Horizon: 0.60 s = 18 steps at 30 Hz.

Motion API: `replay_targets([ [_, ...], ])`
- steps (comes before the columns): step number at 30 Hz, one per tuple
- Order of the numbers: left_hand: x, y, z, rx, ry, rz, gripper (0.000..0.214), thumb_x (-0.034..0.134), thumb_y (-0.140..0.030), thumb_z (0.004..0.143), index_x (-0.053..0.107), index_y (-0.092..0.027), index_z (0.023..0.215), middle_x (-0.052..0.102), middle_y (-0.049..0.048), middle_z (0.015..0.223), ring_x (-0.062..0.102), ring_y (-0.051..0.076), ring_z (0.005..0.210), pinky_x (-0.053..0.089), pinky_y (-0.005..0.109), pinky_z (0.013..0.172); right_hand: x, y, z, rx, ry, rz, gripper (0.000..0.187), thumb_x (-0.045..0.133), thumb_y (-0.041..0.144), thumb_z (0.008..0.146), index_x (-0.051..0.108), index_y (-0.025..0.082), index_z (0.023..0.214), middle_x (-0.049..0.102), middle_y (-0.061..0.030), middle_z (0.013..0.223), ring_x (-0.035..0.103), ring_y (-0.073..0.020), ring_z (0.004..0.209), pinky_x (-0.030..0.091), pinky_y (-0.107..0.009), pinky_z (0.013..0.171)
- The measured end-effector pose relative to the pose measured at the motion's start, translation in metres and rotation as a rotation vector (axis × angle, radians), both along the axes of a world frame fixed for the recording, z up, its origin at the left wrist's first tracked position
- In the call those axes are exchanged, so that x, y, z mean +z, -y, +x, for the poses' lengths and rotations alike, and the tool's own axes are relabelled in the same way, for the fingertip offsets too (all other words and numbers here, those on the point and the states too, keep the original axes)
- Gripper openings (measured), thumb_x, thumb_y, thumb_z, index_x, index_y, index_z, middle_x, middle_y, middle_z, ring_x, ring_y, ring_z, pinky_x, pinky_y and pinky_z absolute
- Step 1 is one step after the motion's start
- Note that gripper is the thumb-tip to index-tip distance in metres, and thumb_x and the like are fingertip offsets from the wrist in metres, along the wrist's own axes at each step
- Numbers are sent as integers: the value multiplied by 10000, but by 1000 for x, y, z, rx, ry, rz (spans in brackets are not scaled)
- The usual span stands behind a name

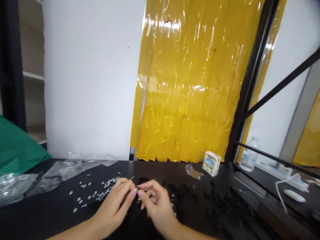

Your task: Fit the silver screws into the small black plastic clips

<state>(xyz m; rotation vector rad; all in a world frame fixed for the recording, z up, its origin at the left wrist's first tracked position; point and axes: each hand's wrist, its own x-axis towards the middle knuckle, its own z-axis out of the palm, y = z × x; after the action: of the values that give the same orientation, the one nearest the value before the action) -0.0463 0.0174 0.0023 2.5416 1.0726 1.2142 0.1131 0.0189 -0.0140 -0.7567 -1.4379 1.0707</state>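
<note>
My left hand (112,206) and my right hand (157,203) meet over the black table (60,220), fingertips together on a small dark part (138,189). The part is tiny and mostly hidden by my fingers, so its shape is hard to make out. Small silver metal pieces (95,195) lie scattered to the left of my left hand. To the right of my right hand spreads a loose pile of small black parts (180,196), some of them partly hidden behind that hand.
Crumpled clear plastic bags (57,173) lie at the table's far left, beside a green cloth (17,150). A small printed box (211,163) and a plastic scrap (193,171) stand at the back edge. A yellow plastic curtain (185,83) hangs behind. Farther right are a water bottle (249,155) and a power strip (280,176).
</note>
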Motion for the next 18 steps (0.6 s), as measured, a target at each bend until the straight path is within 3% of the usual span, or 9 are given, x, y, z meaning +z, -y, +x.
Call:
replay_targets([
  [8,-5,-2,-6,-63,-53,9,233,314,-254,954,461,-196,783,536,10,753,478,137,715,423,260,674,-9,0,-3,-5,8,-30,392,667,519,702,617,159,847,509,41,532,430,-54,406,299,-161,363],
  [18,-5,-1,-3,-22,-100,0,282,278,-295,958,432,-189,748,492,1,726,445,149,700,375,290,669,-8,3,4,16,55,8,310,651,444,746,620,158,861,504,54,503,402,-47,394,295,-169,367],
])
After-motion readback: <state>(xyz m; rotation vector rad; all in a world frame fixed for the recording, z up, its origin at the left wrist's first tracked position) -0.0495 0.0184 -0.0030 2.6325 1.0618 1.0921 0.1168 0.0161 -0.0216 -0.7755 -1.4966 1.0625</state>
